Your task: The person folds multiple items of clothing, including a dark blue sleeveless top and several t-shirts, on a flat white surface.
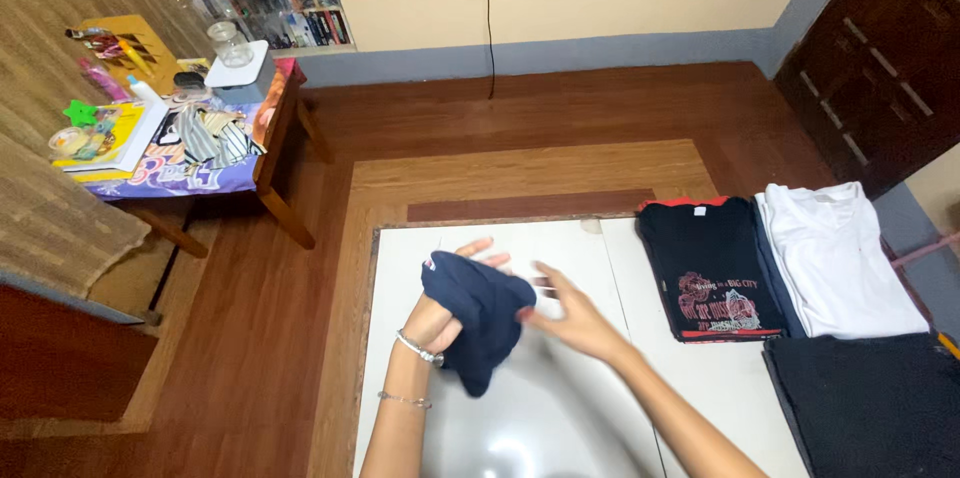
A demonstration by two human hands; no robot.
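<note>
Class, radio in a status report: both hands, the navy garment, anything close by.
Left hand gripping navy garment, lifted off white table. Right hand open, fingers at its edge, blurred. Folded black shirt and white shirt lie apart, right.

white table (560, 418) | on it: black printed shirt (712, 283), white shirt (840, 258), dark folded cloth (870, 403)

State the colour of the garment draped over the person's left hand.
Dark navy blue garment, draped over the left hand; seen in the head view.
</note>
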